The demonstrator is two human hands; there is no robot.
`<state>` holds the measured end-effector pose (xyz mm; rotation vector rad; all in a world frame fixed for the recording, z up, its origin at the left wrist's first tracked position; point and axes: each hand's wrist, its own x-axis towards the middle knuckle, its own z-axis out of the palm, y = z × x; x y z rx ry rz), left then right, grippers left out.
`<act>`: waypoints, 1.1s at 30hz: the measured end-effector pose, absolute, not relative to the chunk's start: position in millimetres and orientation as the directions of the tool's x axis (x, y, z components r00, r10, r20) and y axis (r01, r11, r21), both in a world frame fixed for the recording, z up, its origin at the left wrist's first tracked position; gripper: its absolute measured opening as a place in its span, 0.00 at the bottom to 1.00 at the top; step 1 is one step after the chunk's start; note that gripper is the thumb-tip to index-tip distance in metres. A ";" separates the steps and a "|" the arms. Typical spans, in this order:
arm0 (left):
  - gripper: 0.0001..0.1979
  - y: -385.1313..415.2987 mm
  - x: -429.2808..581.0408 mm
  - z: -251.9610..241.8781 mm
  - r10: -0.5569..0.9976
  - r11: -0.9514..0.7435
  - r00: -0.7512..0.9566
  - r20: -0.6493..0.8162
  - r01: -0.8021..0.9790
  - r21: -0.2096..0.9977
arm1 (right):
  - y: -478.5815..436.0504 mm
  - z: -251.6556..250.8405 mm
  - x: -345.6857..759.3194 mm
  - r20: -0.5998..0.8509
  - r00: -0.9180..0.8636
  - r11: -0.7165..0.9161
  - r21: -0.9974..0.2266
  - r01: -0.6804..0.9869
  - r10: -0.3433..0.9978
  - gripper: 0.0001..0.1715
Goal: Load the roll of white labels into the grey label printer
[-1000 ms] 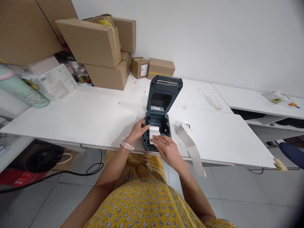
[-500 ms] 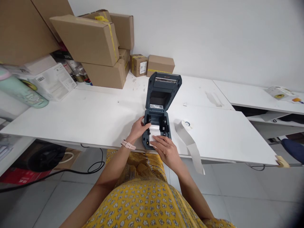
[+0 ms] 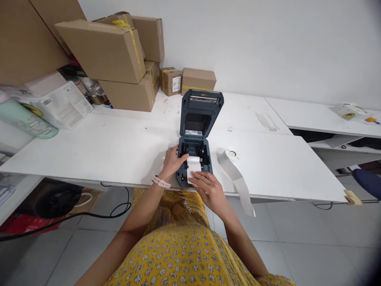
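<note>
A dark grey label printer (image 3: 179, 173) stands at the table's front edge with its lid (image 3: 201, 112) raised. Inside it lies white label paper (image 3: 193, 166), drawn forward over the front part. My left hand (image 3: 172, 162) grips the printer's left wall, thumb reaching in to the paper and fingers outside. Over the front right of the printer, my right hand (image 3: 208, 186) holds the front end of the paper, its fingertips on top and thumb below. To the right, a label roll (image 3: 231, 154) rests on the table, its loose strip (image 3: 242, 186) hanging past the front edge.
Cardboard boxes (image 3: 101, 51) are stacked at the back left, with two smaller boxes (image 3: 199, 79) against the wall. A mint green bottle (image 3: 28, 119) and a white box (image 3: 64, 103) stand far left. Another small box (image 3: 349, 113) sits far right. Black cable (image 3: 89, 214) runs below the table.
The view has shifted slightly, so the table's things appear a little further left. Both hands keep nearly the same places on the printer and the paper.
</note>
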<state>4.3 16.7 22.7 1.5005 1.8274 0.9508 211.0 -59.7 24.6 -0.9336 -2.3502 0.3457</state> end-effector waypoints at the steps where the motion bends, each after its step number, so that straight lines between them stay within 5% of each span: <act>1: 0.28 16.6 4.2 22.7 0.981 0.112 -0.192 -0.002 0.565 0.818 | -59.7 24.7 211.2 0.420 -0.588 0.722 -0.434 0.539 0.691 0.20; 27: 0.29 17.4 2.7 15.7 0.979 0.111 -0.204 -0.004 0.515 0.850 | -65.2 23.7 213.2 0.438 -0.576 0.723 -0.432 0.539 0.690 0.19; 33: 0.49 -11.0 5.3 6.6 0.982 0.105 -0.186 -0.040 0.356 0.929 | -68.8 34.9 215.5 0.409 -0.615 0.737 -0.418 0.531 0.674 0.17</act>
